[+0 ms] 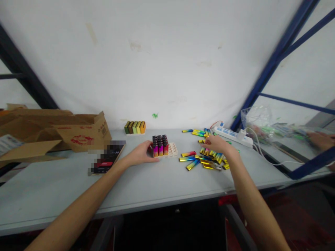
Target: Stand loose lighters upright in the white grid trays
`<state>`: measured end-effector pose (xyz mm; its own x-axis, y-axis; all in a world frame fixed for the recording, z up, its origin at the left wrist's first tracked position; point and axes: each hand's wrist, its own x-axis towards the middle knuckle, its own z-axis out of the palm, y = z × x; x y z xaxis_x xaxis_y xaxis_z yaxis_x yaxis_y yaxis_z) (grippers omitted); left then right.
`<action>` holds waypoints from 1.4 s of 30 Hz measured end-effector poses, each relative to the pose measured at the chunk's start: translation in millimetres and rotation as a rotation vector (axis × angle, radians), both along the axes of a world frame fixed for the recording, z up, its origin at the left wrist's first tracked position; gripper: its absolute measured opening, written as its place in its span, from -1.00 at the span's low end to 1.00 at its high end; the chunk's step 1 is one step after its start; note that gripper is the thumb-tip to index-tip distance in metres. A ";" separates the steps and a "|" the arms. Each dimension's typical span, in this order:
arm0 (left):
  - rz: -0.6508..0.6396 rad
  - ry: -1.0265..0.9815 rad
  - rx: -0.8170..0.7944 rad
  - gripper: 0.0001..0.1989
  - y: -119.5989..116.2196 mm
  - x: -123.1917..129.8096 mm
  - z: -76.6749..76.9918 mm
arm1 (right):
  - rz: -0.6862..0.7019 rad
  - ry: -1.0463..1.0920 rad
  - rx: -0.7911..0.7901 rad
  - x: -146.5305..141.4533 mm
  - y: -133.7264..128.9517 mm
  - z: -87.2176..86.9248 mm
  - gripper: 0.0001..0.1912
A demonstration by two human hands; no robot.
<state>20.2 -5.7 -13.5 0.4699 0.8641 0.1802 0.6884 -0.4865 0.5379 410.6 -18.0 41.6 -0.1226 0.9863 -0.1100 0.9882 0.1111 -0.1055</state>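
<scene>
My left hand [142, 153] curls around the left end of a white slotted tray [173, 150], thumb in front and fingers behind. Upright lighter-like pieces [160, 148] with black tops and purple, pink and red bodies fill the tray's left part; slots show bare on its right. Over to the right, my right hand [216, 143] reaches into a loose pile of shiny metallic sleeves [192, 164] in yellow, blue and red. Its fingers are drawn together and point down at the pile; what lies between the fingertips is hidden.
A second block of upright pieces [134, 127], green to orange, stands by the wall. Left are an open cardboard box [81, 134] and a phone [108, 158]. A white power strip [233, 136] with cables lies right, near a blue frame [272, 66]. Another person's hand [320, 140] shows beyond it.
</scene>
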 end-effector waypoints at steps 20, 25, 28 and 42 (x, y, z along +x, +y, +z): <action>0.005 -0.013 0.013 -0.40 -0.8 0.7 0.1 | -0.165 0.180 0.250 -2.5 19.8 -25.5 -0.68; 0.004 -0.024 0.010 -0.39 -1.3 0.5 0.9 | 0.165 0.921 0.189 -30.2 18.0 -13.3 -0.66; 0.000 -0.039 0.008 -0.40 -1.4 0.4 0.7 | 0.376 1.148 0.092 -57.6 18.9 -7.8 -0.60; -0.002 -0.018 0.022 -0.34 1.2 0.3 -2.0 | 0.151 0.972 0.379 -121.7 30.9 -63.4 -0.39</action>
